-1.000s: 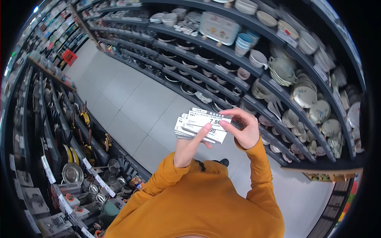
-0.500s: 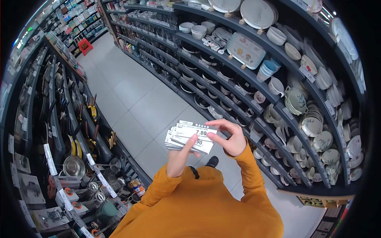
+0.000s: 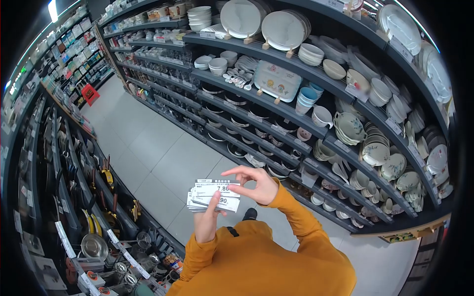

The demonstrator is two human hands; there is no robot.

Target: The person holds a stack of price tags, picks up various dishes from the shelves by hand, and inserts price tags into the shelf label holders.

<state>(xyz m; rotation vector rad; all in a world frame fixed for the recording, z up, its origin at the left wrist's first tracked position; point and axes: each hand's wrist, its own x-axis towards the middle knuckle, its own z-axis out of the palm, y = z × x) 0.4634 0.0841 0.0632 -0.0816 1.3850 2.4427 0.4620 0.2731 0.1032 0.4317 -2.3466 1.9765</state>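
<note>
Head view: the left hand (image 3: 206, 226) grasped a fanned stack of printed price cards (image 3: 204, 192), thumb pressed across the front; 7.80 was legible on the upper card. The stack was located in front of the torso, above the tiled floor (image 3: 163, 140). The right hand (image 3: 260, 186) was unclenched, thumb and forefinger parted at the stack's right edge; thumb contact could not be determined. Crockery shelving (image 3: 316, 69) stood to the right, with a patterned tray (image 3: 277, 81) beside blue cups (image 3: 306, 98).
</note>
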